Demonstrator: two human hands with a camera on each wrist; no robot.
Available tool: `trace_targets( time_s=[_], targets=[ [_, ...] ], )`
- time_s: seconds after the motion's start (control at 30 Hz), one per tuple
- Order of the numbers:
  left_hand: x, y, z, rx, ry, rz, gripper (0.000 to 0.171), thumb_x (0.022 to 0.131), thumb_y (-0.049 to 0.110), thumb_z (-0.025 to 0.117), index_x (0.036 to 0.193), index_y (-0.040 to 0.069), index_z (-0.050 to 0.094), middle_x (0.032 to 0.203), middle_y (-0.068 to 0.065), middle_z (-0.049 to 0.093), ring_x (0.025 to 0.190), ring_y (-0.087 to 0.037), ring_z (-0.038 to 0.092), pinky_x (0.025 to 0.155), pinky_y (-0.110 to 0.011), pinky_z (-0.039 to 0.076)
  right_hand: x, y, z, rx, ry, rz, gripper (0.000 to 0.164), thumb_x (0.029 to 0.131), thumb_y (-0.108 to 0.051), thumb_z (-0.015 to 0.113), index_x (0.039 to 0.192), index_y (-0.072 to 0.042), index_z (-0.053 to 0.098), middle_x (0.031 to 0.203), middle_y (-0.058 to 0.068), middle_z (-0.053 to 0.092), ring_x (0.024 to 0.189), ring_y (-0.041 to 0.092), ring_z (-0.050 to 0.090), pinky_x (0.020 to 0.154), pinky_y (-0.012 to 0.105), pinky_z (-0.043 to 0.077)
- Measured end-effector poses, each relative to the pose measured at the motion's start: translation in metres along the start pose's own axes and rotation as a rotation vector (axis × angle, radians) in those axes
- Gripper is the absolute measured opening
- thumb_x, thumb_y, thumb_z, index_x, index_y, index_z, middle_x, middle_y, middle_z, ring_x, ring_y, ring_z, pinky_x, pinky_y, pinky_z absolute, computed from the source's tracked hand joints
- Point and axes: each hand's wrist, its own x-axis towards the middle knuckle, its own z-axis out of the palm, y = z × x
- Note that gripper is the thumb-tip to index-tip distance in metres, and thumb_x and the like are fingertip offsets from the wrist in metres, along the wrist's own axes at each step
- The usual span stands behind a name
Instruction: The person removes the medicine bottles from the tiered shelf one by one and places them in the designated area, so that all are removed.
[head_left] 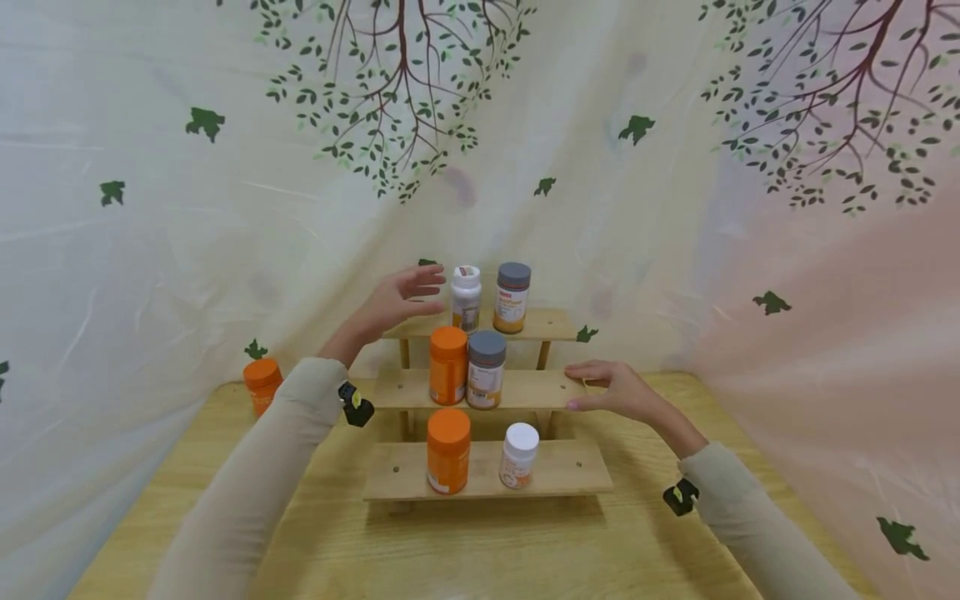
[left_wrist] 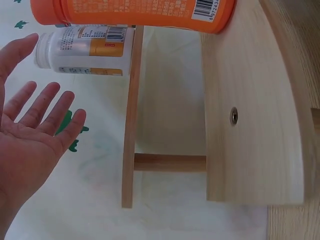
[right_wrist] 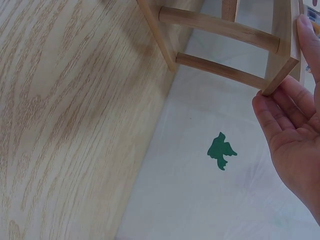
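My left hand (head_left: 397,302) is beside the white bottle (head_left: 466,296) on the top tier, fingers spread and the palm holding nothing. In the left wrist view, its thumb tip overlaps the bottle's cap (left_wrist: 43,50). My right hand (head_left: 617,392) grips the right end of the middle tier of a wooden stepped rack (head_left: 534,388). In the right wrist view, the thumb lies along one face of the board and the fingertips (right_wrist: 261,100) meet its edge. A grey-capped bottle (head_left: 512,300) stands to the right of the white one.
The middle tier carries an orange bottle (head_left: 447,367) and a grey-capped bottle (head_left: 485,372). On the bottom tier are another orange bottle (head_left: 448,454) and a small white bottle (head_left: 519,457). An orange jar (head_left: 262,385) stands at the table's left, near the printed curtain (head_left: 315,242).
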Motion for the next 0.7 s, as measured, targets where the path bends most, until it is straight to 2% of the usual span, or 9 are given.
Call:
trace_targets(
  time_s=[0.37,0.7],
  targets=[
    [0.012,-0.010,0.009,-0.021,-0.024,0.032,0.065,0.096,0.014,0.071,0.155,0.009,0.042,0.156,-0.017,0.047,0.140,-0.040,0.049,0.115,-0.055,0.043,-0.001,-0.001,0.002,0.006,-0.007,0.004,0.066,0.084,-0.032,0.084,0.138,-0.001,0.062,0.145,0.018,0.059,0.137,0.040,0.053,0.111,0.056,0.046],
    [0.022,-0.019,0.014,-0.011,-0.033,0.019,0.070,0.095,0.016,0.074,0.156,0.012,0.041,0.155,-0.015,0.049,0.137,-0.038,0.053,0.113,-0.052,0.046,-0.003,-0.003,0.002,0.011,0.001,0.006,0.067,0.084,-0.032,0.084,0.139,0.000,0.061,0.145,0.019,0.059,0.137,0.041,0.053,0.111,0.060,0.044]
  ],
)
